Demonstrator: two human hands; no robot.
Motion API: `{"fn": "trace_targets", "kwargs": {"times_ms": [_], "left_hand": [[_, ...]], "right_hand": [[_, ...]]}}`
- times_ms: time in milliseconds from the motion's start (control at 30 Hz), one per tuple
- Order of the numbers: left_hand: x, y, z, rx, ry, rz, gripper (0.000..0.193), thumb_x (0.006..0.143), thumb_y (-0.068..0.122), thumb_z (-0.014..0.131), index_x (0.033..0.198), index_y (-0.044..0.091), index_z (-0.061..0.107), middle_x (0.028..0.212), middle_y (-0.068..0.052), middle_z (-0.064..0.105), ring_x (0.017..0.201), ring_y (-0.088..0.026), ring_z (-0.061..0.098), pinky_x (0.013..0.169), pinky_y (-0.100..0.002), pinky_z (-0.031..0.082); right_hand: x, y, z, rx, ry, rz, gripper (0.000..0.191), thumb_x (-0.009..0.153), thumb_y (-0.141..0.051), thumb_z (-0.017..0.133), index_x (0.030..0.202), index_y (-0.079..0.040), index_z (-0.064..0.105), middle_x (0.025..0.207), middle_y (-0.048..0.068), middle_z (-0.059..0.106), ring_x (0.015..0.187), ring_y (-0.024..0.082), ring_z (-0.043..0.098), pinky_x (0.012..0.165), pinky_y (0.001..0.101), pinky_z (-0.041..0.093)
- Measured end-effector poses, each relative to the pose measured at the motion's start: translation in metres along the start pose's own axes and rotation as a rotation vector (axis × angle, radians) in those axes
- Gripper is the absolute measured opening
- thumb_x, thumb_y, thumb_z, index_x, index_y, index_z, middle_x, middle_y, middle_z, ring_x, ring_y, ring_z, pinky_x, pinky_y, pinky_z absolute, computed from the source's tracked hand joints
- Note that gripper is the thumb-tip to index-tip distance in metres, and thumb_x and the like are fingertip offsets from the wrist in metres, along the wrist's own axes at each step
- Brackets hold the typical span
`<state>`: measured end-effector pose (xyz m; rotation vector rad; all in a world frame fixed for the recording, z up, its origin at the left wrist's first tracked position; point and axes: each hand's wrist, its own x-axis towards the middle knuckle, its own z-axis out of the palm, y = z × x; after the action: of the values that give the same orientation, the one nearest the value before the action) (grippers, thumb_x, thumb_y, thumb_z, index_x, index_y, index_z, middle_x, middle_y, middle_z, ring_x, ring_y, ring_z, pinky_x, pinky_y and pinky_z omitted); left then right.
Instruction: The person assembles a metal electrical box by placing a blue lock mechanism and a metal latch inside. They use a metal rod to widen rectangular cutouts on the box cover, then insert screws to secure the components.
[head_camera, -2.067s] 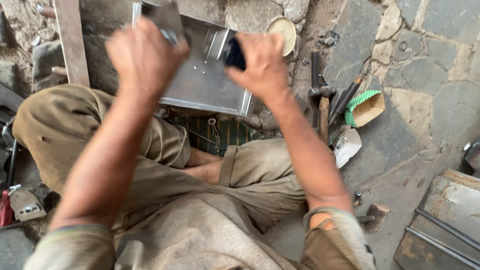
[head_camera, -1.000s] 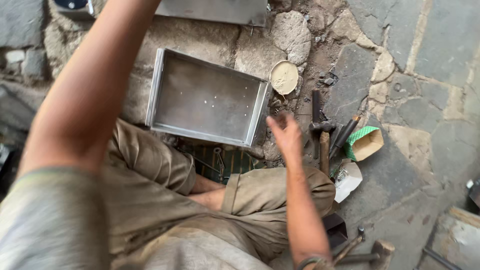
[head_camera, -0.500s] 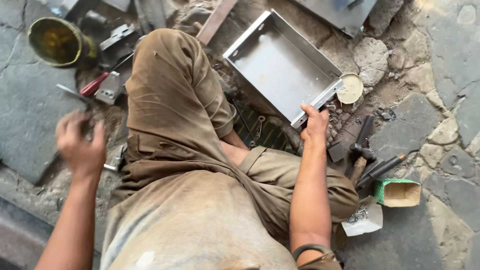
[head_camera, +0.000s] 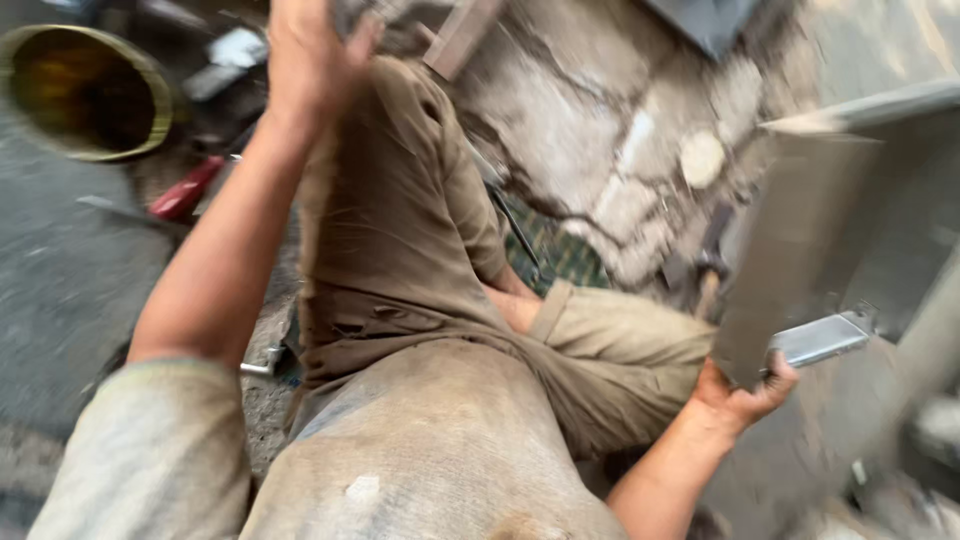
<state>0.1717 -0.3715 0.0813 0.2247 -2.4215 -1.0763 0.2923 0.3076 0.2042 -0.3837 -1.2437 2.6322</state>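
Note:
My right hand grips the lower corner of a shallow grey sheet-metal tray. The tray is lifted off the ground at my right and tilted on edge, its picture blurred. My left hand is raised at the top left, above my bent left knee, with its back towards me. Its fingers are cut off by the frame edge, so nothing can be made out in it. I sit on stone paving in brown trousers.
A round brass-coloured vessel lies at the top left, with a red-handled tool beside my left forearm. A wooden strip, a pale round disc and a hammer lie on the paving ahead.
My right hand has lifted the tray off the ground and swung it to my right. My left hand has risen from the tools at the left. My head has turned.

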Motion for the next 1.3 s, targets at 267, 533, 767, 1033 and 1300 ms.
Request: {"fn": "trace_targets", "kwargs": {"times_ms": [267, 533, 767, 1033, 1300], "left_hand": [[-0.165, 0.152, 0.007, 0.113, -0.434, 0.512, 0.035, 0.086, 0.025, 0.06, 0.11, 0.002, 0.07, 0.134, -0.023, 0.063, 0.133, -0.038, 0.052, 0.124, -0.057, 0.025], [-0.187, 0.135, -0.068, -0.309, -0.405, 0.401, 0.031, 0.084, 0.013, 0.073, 0.114, 0.007, 0.069, 0.121, -0.014, 0.07, 0.113, -0.031, 0.067, 0.096, -0.043, 0.054], [-0.219, 0.092, -0.192, 0.0, 0.357, -0.199, 0.018, 0.097, 0.005, 0.074, 0.115, 0.003, 0.071, 0.113, -0.013, 0.074, 0.1, -0.026, 0.073, 0.087, -0.037, 0.06], [-0.204, 0.097, -0.149, -0.1, 0.18, -0.156, 0.026, 0.106, -0.005, 0.061, 0.13, -0.002, 0.066, 0.122, -0.013, 0.07, 0.105, -0.021, 0.069, 0.092, -0.031, 0.056], [-0.11, 0.156, 0.011, 0.457, -0.59, 0.582, 0.031, 0.098, 0.03, 0.076, 0.123, 0.012, 0.07, 0.143, -0.015, 0.067, 0.143, -0.032, 0.059, 0.123, -0.046, 0.037]], "right_hand": [[-0.029, -0.065, -0.049, 0.147, -0.125, -0.06, 0.055, 0.105, -0.052, 0.054, 0.135, -0.005, 0.059, 0.124, 0.005, 0.071, 0.109, 0.019, 0.07, 0.108, 0.0333, 0.057], [0.015, 0.008, -0.023, 0.218, -0.177, -0.079, 0.053, 0.104, -0.048, 0.056, 0.133, -0.004, 0.059, 0.122, 0.004, 0.069, 0.109, 0.019, 0.068, 0.11, 0.0335, 0.055], [0.058, 0.04, -0.017, 0.292, -0.221, -0.018, 0.052, 0.099, -0.043, 0.058, 0.132, -0.003, 0.061, 0.123, 0.006, 0.07, 0.11, 0.022, 0.069, 0.105, 0.0368, 0.057], [-0.029, -0.02, -0.068, 0.383, -0.13, -0.23, 0.053, 0.092, -0.038, 0.059, 0.13, -0.001, 0.064, 0.125, 0.009, 0.071, 0.111, 0.025, 0.07, 0.099, 0.0407, 0.059], [-0.152, -0.045, -0.131, 0.476, 0.231, -0.583, 0.034, 0.092, -0.025, 0.063, 0.118, -0.004, 0.066, 0.116, 0.006, 0.073, 0.104, 0.021, 0.071, 0.098, 0.041, 0.061]]}}
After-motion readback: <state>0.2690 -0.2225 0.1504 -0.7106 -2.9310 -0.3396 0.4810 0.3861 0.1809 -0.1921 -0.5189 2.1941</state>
